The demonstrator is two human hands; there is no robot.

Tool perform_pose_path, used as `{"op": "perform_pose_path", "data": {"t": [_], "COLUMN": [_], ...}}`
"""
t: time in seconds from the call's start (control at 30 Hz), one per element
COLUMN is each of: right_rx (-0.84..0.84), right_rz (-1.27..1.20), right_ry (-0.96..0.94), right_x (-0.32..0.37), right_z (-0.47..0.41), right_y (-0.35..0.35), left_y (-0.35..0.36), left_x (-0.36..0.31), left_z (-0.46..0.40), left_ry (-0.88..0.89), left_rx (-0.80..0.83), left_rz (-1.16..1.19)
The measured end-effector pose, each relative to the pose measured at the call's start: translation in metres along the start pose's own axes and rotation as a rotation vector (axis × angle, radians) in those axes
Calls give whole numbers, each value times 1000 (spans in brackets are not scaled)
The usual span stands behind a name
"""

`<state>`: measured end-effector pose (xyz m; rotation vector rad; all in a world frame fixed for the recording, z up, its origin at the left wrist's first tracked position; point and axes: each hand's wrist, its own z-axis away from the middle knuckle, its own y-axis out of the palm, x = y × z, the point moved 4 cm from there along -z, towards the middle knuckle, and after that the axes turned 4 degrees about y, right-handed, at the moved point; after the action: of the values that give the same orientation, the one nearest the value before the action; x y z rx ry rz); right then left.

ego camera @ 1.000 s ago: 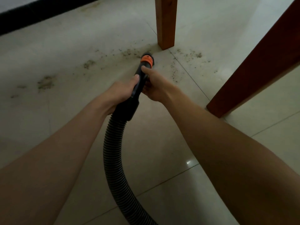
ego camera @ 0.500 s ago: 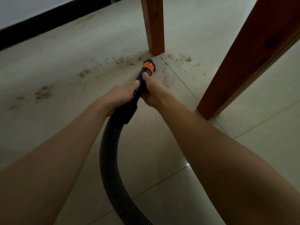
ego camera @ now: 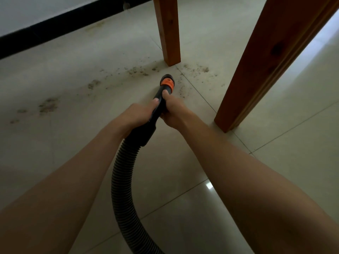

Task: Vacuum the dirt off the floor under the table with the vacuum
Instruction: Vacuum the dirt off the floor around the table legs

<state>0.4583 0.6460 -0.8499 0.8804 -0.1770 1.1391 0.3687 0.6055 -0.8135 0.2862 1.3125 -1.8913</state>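
Pale floor tiles (ego camera: 275, 180) fill the frame, with two wooden table legs (ego camera: 169, 33) at the top and a dark baseboard (ego camera: 55, 28) in the upper left. I see my left hand (ego camera: 136, 114) and right hand (ego camera: 173, 111) both wrapped around the black vacuum handle (ego camera: 159, 105) at centre, its orange-collared nozzle (ego camera: 167, 81) aimed just short of the dirt (ego camera: 139, 71). I judge the job barely begun: crumbs lie scattered beside the nearer leg at upper centre and trail off in patches toward the left edge.
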Motion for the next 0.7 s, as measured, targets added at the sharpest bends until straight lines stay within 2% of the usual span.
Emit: {"op": "perform_pose_path", "data": {"t": [0.2, 0.5, 0.7], "right_rx": [-69, -8, -2], "right_rz": [-25, 2, -29], "right_ry": [-48, 42, 26], "right_x": [11, -8, -17], "right_z": [7, 21, 33], "right_y": [-16, -5, -9], "left_y": [11, 2, 1], "left_x": [-10, 6, 8], "left_z": [-5, 13, 27], "left_ry": [29, 29, -18], "left_rx": [22, -17, 30], "left_rz": [-51, -139, -100]}}
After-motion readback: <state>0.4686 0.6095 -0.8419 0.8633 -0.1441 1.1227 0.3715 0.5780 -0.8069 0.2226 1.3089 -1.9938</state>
